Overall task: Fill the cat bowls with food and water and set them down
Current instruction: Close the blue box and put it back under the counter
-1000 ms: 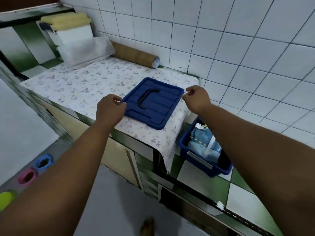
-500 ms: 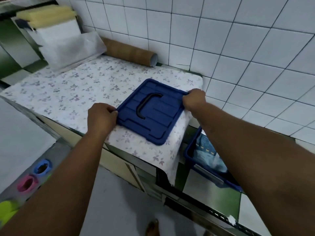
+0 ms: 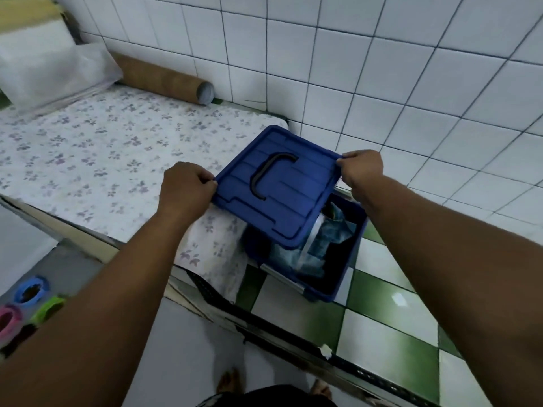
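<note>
Both hands hold a blue plastic lid point(image 3: 282, 186) with a dark handle, lifted and tilted above the open blue storage bin point(image 3: 349, 259). My left hand point(image 3: 185, 188) grips its left edge; my right hand point(image 3: 363, 171) pinches its far right corner. Inside the bin lie blue-and-white food bags point(image 3: 320, 239), partly covered by the lid. On the floor at the lower left stand a blue cat bowl point(image 3: 30, 290), a pink one point(image 3: 10, 320) and a green one point(image 3: 48, 308); the blue bowl holds something dark.
The counter with a flowered cloth point(image 3: 102, 160) spreads to the left, with a cardboard tube point(image 3: 164, 77) and white padded packages point(image 3: 53, 69) at its back. White wall tiles rise behind. The bin sits on a green-and-white tiled ledge point(image 3: 390, 327). My feet show at the bottom.
The lid has left the counter and moved right, over the bin. Both hands travelled with it, and the view shifted right and down.
</note>
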A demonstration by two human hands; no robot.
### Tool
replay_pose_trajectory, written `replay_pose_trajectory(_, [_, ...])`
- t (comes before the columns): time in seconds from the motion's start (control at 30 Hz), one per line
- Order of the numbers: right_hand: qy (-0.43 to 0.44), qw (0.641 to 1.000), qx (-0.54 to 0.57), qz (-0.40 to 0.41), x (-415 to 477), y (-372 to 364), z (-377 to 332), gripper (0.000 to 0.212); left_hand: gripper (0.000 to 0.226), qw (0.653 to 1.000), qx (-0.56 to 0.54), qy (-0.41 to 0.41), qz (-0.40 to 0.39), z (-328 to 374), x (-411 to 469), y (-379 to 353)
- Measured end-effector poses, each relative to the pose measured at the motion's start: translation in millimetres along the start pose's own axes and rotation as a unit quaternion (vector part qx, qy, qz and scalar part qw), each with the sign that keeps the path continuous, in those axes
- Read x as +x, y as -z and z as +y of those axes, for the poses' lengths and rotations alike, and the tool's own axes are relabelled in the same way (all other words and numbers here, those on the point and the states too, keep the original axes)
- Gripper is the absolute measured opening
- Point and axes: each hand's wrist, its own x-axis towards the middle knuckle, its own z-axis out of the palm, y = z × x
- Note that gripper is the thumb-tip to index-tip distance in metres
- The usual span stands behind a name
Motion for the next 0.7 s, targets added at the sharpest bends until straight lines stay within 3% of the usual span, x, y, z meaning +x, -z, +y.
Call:
replay_pose_trajectory(0.3, [-0.052,0.994,-0.094,0.001,0.2,67.3,66.0,0.022,0.019,0.989,0.083,-0.047,-0.115,30.9,-30.6,-60.1])
replay_pose_trajectory(0.43, [-0.028,0.989,-0.146,0.001,-7.2,62.1,83.5,0.019,0.025,0.983,0.129,-0.04,-0.124,29.2,-33.7,-69.8])
replay_pose_trajectory(0.7, [-0.048,0.989,-0.134,-0.034,-9.4,55.2,96.7,0.021,0.042,0.968,0.207,-0.061,-0.128,19.2,-54.5,-86.6])
